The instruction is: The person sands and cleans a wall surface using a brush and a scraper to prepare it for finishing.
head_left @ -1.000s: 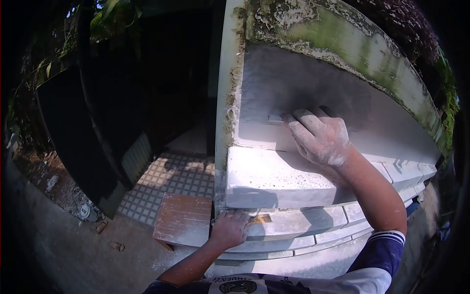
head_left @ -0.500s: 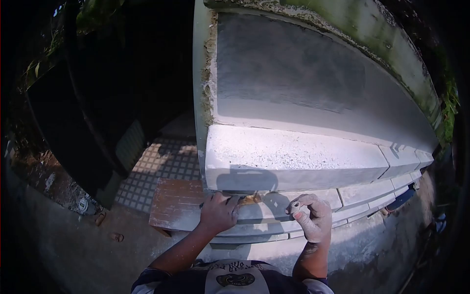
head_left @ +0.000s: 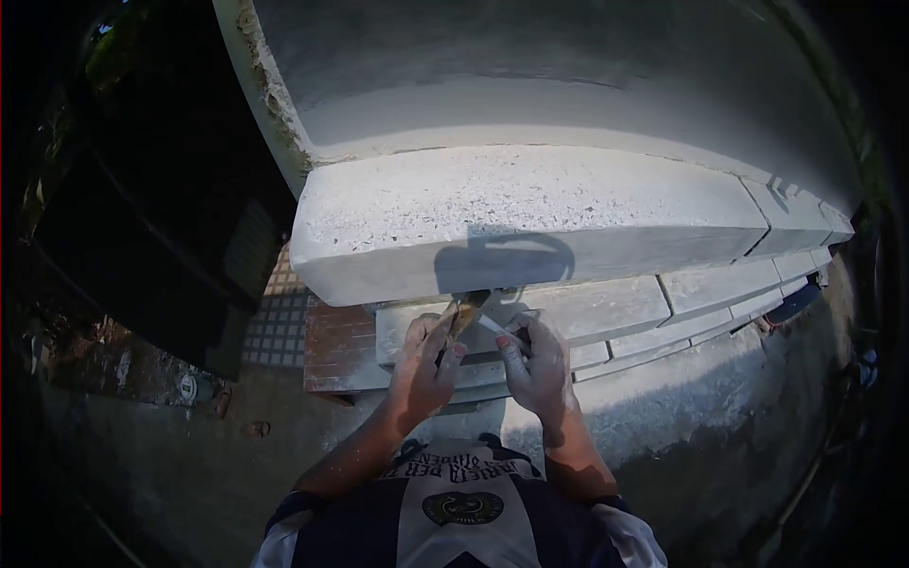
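My left hand (head_left: pixel 423 364), dusted with white, is closed round a tan tool with a dark end (head_left: pixel 467 312), which points up and away from me and looks like a brush. Close beside it, my right hand (head_left: pixel 542 369) pinches a thin whitish stick-like piece (head_left: pixel 493 327) between thumb and fingers. The tip of that piece slants toward the tan tool and comes right up to it in this view. Both hands are in front of the lower pale block course (head_left: pixel 606 308), below a thick whitish ledge (head_left: pixel 436 204) strewn with dark flecks.
Behind the ledge rises a grey plastered wall (head_left: pixel 568 104). A reddish-brown wooden bench (head_left: pixel 339 346) stands at the left by a tiled floor (head_left: pixel 275 327). Sandals (head_left: pixel 256 429) lie on the ground. A dark blue item (head_left: pixel 793 303) is at the far right of the blocks.
My hands have come together; the right moved left toward the tan tool, which has turned from sideways to pointing upward. The view has tipped down and closer to the ledge.
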Available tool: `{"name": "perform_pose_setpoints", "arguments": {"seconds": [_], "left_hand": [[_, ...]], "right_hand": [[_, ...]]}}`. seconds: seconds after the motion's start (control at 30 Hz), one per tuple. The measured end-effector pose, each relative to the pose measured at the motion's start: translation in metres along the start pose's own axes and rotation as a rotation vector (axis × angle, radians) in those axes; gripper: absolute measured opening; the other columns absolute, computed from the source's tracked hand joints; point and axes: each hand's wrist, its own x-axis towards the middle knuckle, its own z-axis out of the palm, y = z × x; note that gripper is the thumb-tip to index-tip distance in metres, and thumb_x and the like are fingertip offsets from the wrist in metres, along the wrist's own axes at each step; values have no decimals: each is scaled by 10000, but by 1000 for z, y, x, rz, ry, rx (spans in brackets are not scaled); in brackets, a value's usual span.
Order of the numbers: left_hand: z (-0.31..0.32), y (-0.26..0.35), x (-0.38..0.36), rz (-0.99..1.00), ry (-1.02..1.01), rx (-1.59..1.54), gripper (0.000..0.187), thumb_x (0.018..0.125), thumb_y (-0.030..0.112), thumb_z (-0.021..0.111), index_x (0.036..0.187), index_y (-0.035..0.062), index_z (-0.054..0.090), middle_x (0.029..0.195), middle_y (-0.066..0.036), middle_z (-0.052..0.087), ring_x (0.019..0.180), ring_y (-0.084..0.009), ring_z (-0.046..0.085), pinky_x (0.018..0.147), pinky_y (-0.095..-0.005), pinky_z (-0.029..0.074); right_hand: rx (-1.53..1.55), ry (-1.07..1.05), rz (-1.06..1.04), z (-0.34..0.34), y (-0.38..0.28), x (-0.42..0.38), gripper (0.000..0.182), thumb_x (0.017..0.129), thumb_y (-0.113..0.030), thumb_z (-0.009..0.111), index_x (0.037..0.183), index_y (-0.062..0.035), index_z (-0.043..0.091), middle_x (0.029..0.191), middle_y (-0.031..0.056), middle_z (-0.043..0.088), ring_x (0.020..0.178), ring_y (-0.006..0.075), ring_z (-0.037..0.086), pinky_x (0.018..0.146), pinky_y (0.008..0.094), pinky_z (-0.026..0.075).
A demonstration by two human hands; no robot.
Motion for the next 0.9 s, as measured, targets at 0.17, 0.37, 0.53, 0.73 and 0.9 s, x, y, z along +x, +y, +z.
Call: {"name": "perform_pose_setpoints", "arguments": {"seconds": [0.17, 0.37, 0.53, 0.73, 0.9], "left_hand": [[35, -8, -11, 52, 31, -527, 510, 1086, 166, 445, 1545, -52, 394, 1386, -183, 554, 1262, -274, 544, 1111, -395, 410], [40, 22, 1, -366, -38, -717, 533, 1131, 286, 332, 1538, -49, 406, 1518, -188, 486, 1337, -268, 514, 1129, -377, 404], [48, 26, -7, -112, 28, -400, 512, 1120, 259, 356, 1507, -66, 444, 1417, -201, 529, 1235, -299, 571, 1072, -406, 449], [56, 31, -20, 34, -7, -249, 576, 1095, 322, 423, 1482, -104, 453, 1328, -230, 505, 1111, -347, 593, 1023, -432, 471], [55, 36, -27, 115, 61, -99, 538, 1091, 307, 418, 1437, -96, 496, 1193, -230, 567, 1084, -350, 595, 1005, -416, 472]], "right_hand": [[110, -23, -98, 18, 1, -7, 163, 925, -12, 640, 1078, 38, 616, 1061, 235, 616, 973, 453, 607, 825, 499, 503], [110, -104, -268, 13, 19, -12, 205, 922, -18, 693, 1111, 29, 627, 1022, 192, 639, 852, 325, 651, 742, 359, 537], [391, -8, 23, 15, 32, -29, 209, 915, -61, 711, 1091, 32, 647, 944, 159, 675, 830, 307, 677, 765, 391, 536], [522, -58, 197, 17, 55, -46, 220, 927, -88, 719, 1097, 42, 668, 961, 164, 691, 835, 271, 684, 772, 361, 533], [434, -31, 46, 19, 63, -51, 209, 1053, -77, 587, 1218, 48, 616, 1113, 73, 665, 973, 120, 621, 882, 255, 497]]}}
